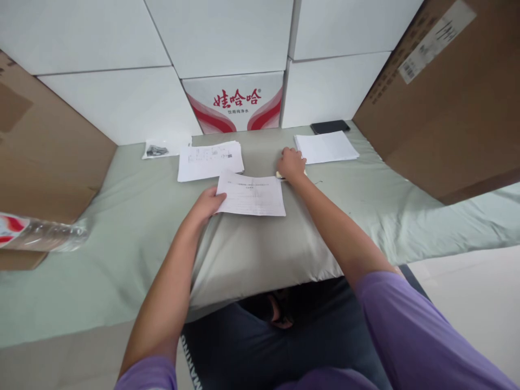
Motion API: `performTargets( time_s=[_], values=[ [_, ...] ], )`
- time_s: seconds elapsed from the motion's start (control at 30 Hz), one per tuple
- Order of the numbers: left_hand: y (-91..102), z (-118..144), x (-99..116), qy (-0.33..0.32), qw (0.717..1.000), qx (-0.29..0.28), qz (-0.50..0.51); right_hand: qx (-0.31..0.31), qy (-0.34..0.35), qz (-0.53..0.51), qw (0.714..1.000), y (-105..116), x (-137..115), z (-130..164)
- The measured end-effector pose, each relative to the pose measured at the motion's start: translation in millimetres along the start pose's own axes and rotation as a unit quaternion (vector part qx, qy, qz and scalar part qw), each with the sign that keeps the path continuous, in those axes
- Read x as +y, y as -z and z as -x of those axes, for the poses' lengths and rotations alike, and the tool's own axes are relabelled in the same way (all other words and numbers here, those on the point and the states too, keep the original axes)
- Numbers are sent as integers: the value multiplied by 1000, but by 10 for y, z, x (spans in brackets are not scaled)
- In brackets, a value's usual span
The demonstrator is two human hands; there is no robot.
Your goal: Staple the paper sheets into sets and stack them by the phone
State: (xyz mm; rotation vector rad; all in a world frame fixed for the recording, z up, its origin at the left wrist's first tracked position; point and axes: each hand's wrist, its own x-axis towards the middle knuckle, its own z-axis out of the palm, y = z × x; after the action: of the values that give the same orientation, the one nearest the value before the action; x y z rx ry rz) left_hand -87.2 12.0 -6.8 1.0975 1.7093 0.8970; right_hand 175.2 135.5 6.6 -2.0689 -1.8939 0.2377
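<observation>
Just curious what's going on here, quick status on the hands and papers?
Left hand pins printed sheet. Right hand covers small object, unclear what. Paper stacks behind, nothing blocking.

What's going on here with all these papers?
A person sits at a cloth-covered table sorting printed papers. Their left hand holds the near sheet by its left edge, while the right hand rests on a small object beside a white paper stack. Another paper pile lies further back, with a dark phone and a small plastic bag near the boxes.
</observation>
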Motion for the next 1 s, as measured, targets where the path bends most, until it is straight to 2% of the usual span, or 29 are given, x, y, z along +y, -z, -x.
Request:
performTargets(
  time_s=[0.17,0.37,0.67,0.83,1.0],
  values=[
    [39,-4,-57,-41,998,-47,26,10,-9,29,999,-48,-21,-11],
    [54,3,-61,-32,998,-60,14,-1,-15,64,998,-45,-71,4],
    [40,-56,-110,-11,999,-46,-6,14,75,115,990,-99,-163,37],
    [63,-48,-131,-28,998,-51,-24,-15,53,79,995,-97,-112,27],
    [92,-24,-105,-33,998,-50,-19,7,35,1,999,-38,-53,55]
  ],
)
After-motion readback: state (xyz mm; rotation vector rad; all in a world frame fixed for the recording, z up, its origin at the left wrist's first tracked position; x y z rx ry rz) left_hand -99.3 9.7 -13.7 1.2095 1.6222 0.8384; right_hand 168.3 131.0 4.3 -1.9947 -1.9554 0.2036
